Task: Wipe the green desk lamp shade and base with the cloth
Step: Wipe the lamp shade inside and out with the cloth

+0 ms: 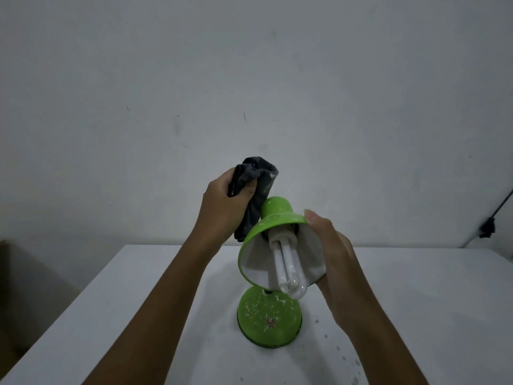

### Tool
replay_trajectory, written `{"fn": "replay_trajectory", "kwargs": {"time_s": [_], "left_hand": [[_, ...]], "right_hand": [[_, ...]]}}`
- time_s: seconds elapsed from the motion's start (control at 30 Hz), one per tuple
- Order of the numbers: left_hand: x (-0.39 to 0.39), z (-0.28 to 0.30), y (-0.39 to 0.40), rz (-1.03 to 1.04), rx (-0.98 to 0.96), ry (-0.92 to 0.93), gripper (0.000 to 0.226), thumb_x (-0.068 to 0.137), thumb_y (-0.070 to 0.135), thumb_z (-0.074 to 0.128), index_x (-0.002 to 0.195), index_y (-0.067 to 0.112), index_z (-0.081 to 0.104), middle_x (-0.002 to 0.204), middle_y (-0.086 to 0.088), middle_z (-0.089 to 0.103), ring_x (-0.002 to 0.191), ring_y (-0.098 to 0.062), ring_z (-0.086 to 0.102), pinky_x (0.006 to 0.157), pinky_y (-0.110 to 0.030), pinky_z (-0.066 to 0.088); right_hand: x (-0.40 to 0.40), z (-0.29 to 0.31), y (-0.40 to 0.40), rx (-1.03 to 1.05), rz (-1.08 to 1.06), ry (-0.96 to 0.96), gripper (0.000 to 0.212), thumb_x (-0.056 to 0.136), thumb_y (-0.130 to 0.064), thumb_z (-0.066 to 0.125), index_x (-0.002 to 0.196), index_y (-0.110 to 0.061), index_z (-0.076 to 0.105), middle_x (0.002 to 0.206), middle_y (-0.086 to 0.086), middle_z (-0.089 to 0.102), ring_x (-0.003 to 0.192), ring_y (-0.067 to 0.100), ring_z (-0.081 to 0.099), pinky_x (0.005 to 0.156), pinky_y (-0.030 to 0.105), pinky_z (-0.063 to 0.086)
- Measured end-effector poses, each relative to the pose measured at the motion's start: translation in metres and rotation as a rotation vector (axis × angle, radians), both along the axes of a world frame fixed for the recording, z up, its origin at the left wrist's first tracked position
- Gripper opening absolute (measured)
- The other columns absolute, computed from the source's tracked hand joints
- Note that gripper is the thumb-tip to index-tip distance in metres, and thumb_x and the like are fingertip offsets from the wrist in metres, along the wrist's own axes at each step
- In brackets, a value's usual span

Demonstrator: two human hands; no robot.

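Observation:
The green lamp shade [273, 216] is tilted so its white inside and a white tube bulb [288, 269] face me. My right hand [331, 259] grips the shade's right rim, thumb on its top edge. My left hand [224, 207] is closed on a dark grey cloth [256, 190] bunched against the shade's upper left side. The round green base [268, 319] stands on the table below, speckled with white dust. The neck between shade and base is hidden.
A white table [138, 315] carries the lamp, its far edge near a plain grey wall [249, 79]. Small dark specks [349, 359] dot the table at the right. A black stand with a clamp [490, 226] leans at the far right.

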State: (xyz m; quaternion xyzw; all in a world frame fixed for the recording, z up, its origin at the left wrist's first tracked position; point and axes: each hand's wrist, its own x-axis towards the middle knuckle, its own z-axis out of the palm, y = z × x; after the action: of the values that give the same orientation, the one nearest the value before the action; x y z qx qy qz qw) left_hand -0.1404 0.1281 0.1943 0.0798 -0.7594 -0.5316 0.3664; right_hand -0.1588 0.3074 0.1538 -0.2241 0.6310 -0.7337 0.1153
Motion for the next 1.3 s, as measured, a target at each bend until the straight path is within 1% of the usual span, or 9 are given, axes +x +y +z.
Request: {"fn": "replay_trajectory", "kwargs": {"time_s": [0.13,0.33,0.53,0.63,0.77,0.9,1.03,1.17,1.3], "left_hand": [[0.001,-0.002,0.002,-0.103,-0.051,-0.056,0.015,0.095,0.026,0.061,0.107,0.024,0.07,0.097,0.001,0.074,0.093,-0.014,0.069,0.083,-0.033,0.056],[0.011,-0.002,-0.003,-0.168,-0.244,-0.156,0.013,0.092,0.027,0.066,0.096,0.015,0.067,0.091,-0.005,0.069,0.083,-0.018,0.066,0.071,-0.028,0.049],[0.021,-0.005,-0.002,-0.254,-0.305,-0.134,0.028,0.088,0.033,0.062,0.107,0.013,0.065,0.099,-0.011,0.066,0.087,-0.029,0.065,0.071,-0.046,0.052],[0.016,-0.003,0.001,-0.166,-0.295,-0.143,0.015,0.095,0.03,0.061,0.095,0.016,0.065,0.081,-0.008,0.066,0.069,-0.018,0.058,0.062,-0.031,0.045],[0.018,-0.001,0.008,-0.221,-0.395,-0.128,0.008,0.093,0.022,0.064,0.086,0.025,0.061,0.084,0.002,0.058,0.07,-0.007,0.055,0.061,-0.017,0.041],[0.031,-0.002,-0.002,-0.402,-0.364,-0.209,0.019,0.091,0.015,0.06,0.109,0.01,0.064,0.101,-0.013,0.066,0.093,-0.029,0.065,0.077,-0.041,0.054],[0.041,-0.003,-0.015,-0.424,-0.234,-0.331,0.024,0.097,0.002,0.054,0.105,0.02,0.068,0.095,-0.002,0.075,0.092,-0.016,0.07,0.08,-0.03,0.056],[0.04,-0.005,-0.005,-0.279,-0.305,-0.246,0.012,0.097,0.015,0.058,0.094,0.02,0.068,0.086,-0.006,0.073,0.078,-0.02,0.068,0.073,-0.039,0.054],[0.046,-0.009,0.004,-0.361,-0.209,-0.217,0.024,0.089,0.025,0.062,0.109,0.012,0.066,0.101,-0.015,0.072,0.096,-0.032,0.068,0.088,-0.052,0.054]], "right_hand": [[0.002,-0.009,-0.001,-0.04,-0.036,0.031,0.058,0.067,-0.067,0.059,0.104,-0.025,0.075,0.109,0.001,0.074,0.111,0.022,0.066,0.103,0.054,0.047],[0.003,-0.009,0.002,-0.047,-0.074,0.071,0.053,0.069,-0.067,0.054,0.086,-0.021,0.073,0.09,0.002,0.072,0.101,0.031,0.066,0.094,0.052,0.051],[0.005,-0.013,0.001,-0.063,-0.077,0.101,0.053,0.071,-0.065,0.053,0.093,-0.022,0.074,0.096,0.003,0.073,0.104,0.026,0.067,0.094,0.049,0.052],[0.007,-0.015,0.001,-0.068,-0.072,0.109,0.056,0.073,-0.064,0.053,0.1,-0.019,0.074,0.103,0.003,0.074,0.107,0.024,0.067,0.099,0.05,0.051],[0.007,-0.015,0.002,-0.081,-0.091,0.102,0.051,0.071,-0.063,0.053,0.095,-0.024,0.075,0.099,-0.001,0.074,0.102,0.019,0.067,0.096,0.046,0.052],[0.01,-0.015,0.004,-0.075,-0.107,0.103,0.056,0.069,-0.062,0.051,0.1,-0.023,0.075,0.104,-0.001,0.075,0.105,0.017,0.068,0.097,0.043,0.052],[0.011,-0.016,0.005,-0.086,-0.121,0.088,0.055,0.069,-0.061,0.051,0.1,-0.022,0.076,0.104,0.0,0.075,0.105,0.02,0.068,0.097,0.047,0.052],[0.012,-0.014,0.004,-0.082,-0.128,0.087,0.053,0.069,-0.062,0.051,0.095,-0.023,0.076,0.099,0.001,0.075,0.104,0.023,0.067,0.095,0.048,0.052],[0.013,-0.016,0.004,-0.08,-0.158,0.078,0.058,0.064,-0.064,0.05,0.098,-0.024,0.076,0.1,-0.006,0.075,0.102,0.012,0.068,0.094,0.04,0.054]]}}
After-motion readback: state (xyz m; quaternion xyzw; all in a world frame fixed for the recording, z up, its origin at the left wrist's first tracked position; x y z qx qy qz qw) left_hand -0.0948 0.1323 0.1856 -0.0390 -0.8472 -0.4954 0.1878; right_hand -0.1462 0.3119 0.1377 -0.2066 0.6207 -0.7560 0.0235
